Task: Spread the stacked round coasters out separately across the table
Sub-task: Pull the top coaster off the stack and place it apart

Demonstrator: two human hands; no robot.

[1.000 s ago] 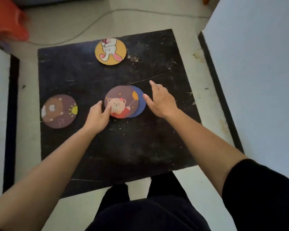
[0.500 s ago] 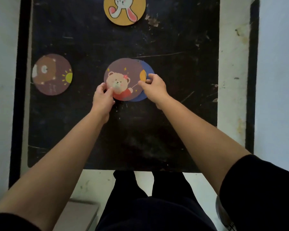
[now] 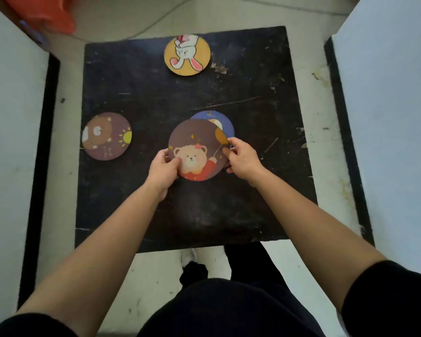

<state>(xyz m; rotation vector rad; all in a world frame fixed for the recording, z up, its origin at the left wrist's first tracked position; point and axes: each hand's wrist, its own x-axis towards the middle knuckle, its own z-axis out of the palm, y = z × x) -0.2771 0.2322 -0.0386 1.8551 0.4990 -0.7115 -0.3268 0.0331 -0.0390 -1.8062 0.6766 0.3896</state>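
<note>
On the black table (image 3: 156, 105), a brown bear-with-balloon coaster (image 3: 196, 142) is lifted and tilted above a blue coaster (image 3: 223, 120), which peeks out behind its upper right. My left hand (image 3: 163, 170) pinches the bear coaster's lower left edge. My right hand (image 3: 242, 159) grips its right edge. A yellow rabbit coaster (image 3: 187, 55) lies alone at the table's far edge. A brown bear-and-sun coaster (image 3: 107, 136) lies alone at the left edge.
White panels with black edging stand at the left (image 3: 12, 113) and right (image 3: 389, 105) of the table. An orange object (image 3: 46, 13) sits on the floor at top left, and a cable (image 3: 144, 25) runs behind the table. My dark-clothed legs (image 3: 229, 300) are below.
Both hands have closed on the bear-with-balloon coaster and raised it off the blue one, drawing it toward me. The camera view has shifted.
</note>
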